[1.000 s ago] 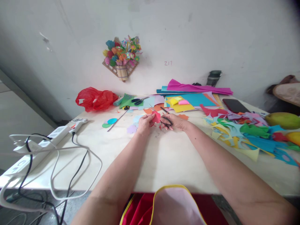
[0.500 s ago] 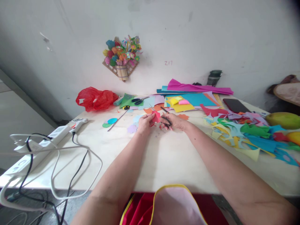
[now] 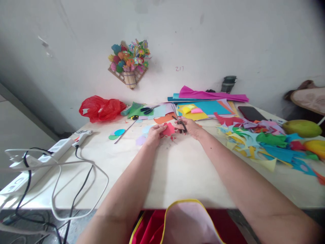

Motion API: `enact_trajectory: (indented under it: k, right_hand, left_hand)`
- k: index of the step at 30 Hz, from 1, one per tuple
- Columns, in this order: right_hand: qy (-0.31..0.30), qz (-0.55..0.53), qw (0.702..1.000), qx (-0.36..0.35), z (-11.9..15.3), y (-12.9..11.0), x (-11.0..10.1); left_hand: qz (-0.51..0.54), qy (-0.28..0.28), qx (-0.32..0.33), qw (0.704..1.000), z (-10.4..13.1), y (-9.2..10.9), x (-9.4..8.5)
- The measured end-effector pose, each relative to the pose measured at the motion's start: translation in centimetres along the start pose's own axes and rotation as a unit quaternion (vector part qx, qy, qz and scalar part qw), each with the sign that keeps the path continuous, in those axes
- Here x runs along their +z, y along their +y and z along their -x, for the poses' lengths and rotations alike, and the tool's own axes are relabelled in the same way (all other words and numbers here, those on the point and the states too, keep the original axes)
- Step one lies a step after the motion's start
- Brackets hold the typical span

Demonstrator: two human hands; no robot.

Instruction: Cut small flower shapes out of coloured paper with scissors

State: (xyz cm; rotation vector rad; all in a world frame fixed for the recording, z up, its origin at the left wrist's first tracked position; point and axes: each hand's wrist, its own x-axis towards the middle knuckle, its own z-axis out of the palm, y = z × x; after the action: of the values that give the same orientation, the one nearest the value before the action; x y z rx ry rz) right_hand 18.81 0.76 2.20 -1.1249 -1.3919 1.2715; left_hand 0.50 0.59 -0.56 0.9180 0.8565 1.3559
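Between my hands is a red paper flower [image 3: 168, 129] with a scalloped edge, pinched at its left side by my left hand [image 3: 155, 133]. My right hand [image 3: 190, 127] is wrapped round the black handles of a pair of scissors [image 3: 181, 124], whose blades point up and away from me; its fingertips are at the flower's right edge. Small red scraps [image 3: 173, 138] lie on the table just below the flower. A lilac paper flower [image 3: 141, 140] lies left of my left hand.
Coloured sheets [image 3: 218, 109] lie behind my hands, and paper scraps [image 3: 266, 142] spread to the right by a phone [image 3: 251, 113]. A red bag [image 3: 101, 108], second scissors [image 3: 148, 110] and a power strip [image 3: 58, 147] with cables are on the left.
The scissors have turned from pointing left over the red flower to pointing up and away. The flower now lies flatter and shows more fully. The view has shifted slightly.
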Motion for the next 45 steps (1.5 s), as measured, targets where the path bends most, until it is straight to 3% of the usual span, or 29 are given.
enact_trajectory:
  k: [14,20,25,32,38,45]
  right_hand:
    - [0.014,-0.065,0.998,-0.022,0.3,-0.6,0.8]
    - [0.048,-0.079,0.995,-0.036,0.5,-1.2,1.2]
    - [0.079,-0.079,0.992,-0.053,0.4,-1.2,1.3]
    - [0.087,-0.087,0.991,-0.052,0.4,-1.0,1.4]
    - [0.075,-0.089,0.993,-0.027,0.5,-1.2,1.7]
    - [0.066,-0.091,0.994,-0.008,1.0,-1.5,2.1]
  left_hand:
    - [-0.021,-0.077,0.002,0.997,0.1,-0.4,-0.5]
    - [0.012,-0.04,-0.043,0.998,-0.2,0.1,0.0]
    - [0.029,-0.052,-0.077,0.995,-0.1,0.5,0.3]
    - [0.026,-0.088,-0.053,0.994,0.5,0.2,0.3]
    - [0.025,-0.053,-0.023,0.998,0.2,-0.2,0.1]
    - [0.032,-0.06,-0.003,0.998,0.0,-0.4,-0.1]
